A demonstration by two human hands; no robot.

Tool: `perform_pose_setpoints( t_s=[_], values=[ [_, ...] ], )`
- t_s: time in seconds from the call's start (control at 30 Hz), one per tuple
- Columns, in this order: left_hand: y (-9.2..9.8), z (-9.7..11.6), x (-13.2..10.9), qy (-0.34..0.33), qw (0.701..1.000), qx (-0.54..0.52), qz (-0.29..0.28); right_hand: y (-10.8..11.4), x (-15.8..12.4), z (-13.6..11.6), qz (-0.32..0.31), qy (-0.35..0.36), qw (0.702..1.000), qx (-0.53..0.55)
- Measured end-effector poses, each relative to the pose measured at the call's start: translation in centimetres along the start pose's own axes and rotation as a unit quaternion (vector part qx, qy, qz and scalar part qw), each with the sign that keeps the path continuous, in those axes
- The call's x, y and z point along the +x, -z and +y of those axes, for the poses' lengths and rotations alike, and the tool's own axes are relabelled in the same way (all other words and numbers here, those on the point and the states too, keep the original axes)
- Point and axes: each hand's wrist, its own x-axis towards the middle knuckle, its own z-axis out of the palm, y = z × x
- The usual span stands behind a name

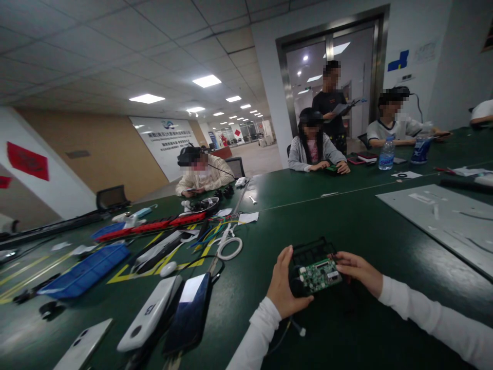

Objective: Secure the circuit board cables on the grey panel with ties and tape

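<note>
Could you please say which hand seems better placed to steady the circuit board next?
Probably the left hand: it spans the left side of the black frame, while the right hand is at the right edge of the board.

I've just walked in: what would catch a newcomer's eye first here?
Probably the green circuit board against a black frame, held between the wearer's left hand and right hand over the dark green table. Next come the bright blue tray on the picture's left and the long red strip beyond it. Across the table, three seated people wear dark headgear.
</note>
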Motion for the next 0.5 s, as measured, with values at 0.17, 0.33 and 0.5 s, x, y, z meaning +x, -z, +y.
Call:
perform_pose_setpoints(
  t_s=[0.17,0.33,0.5],
  values=[
    [-0.1,0.0,-0.1,-0.020,1.000,0.010,0.008,0.4,0.0,0.4,-0.026,0.031,0.998,0.046],
    [-0.3,-0.4,-0.1,0.019,0.999,-0.023,-0.022,0.3,0.3,0.7,-0.036,0.035,0.999,-0.008],
    [-1.0,-1.3,-0.2,0.049,0.997,-0.042,-0.033,1.1,0.7,1.4,0.003,0.020,0.989,-0.146]
  ],
)
